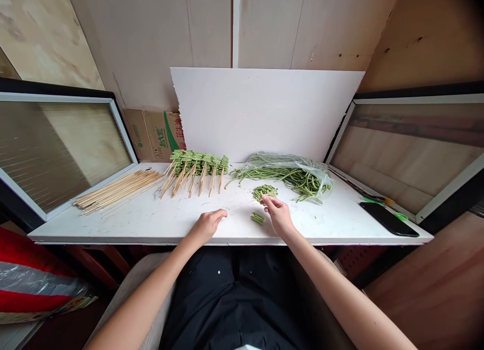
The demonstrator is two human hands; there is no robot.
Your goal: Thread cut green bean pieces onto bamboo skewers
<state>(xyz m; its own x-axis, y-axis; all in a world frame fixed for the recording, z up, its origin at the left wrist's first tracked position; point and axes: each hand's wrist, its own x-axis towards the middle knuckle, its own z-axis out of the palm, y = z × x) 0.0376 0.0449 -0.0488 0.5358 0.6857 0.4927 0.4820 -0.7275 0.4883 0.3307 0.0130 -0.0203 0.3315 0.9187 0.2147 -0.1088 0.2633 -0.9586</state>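
Note:
My left hand (pixel 207 225) pinches the near end of a thin bamboo skewer (pixel 240 207) that lies pointing right across the white table (pixel 159 221). My right hand (pixel 278 213) is closed in a pinch at the skewer's tip, on a short green bean piece taken from a small heap of cut bean pieces (pixel 264 191). A few more cut pieces (pixel 257 218) lie just left of my right hand. Behind, a row of finished bean skewers (pixel 196 168) is laid out.
A pile of bare bamboo skewers (pixel 119 189) lies at the left. Long green beans in a clear plastic bag (pixel 291 174) sit at the back right. A black phone (pixel 388 219) lies near the right edge. A white board (pixel 264 110) and a cardboard box (pixel 155 134) stand behind.

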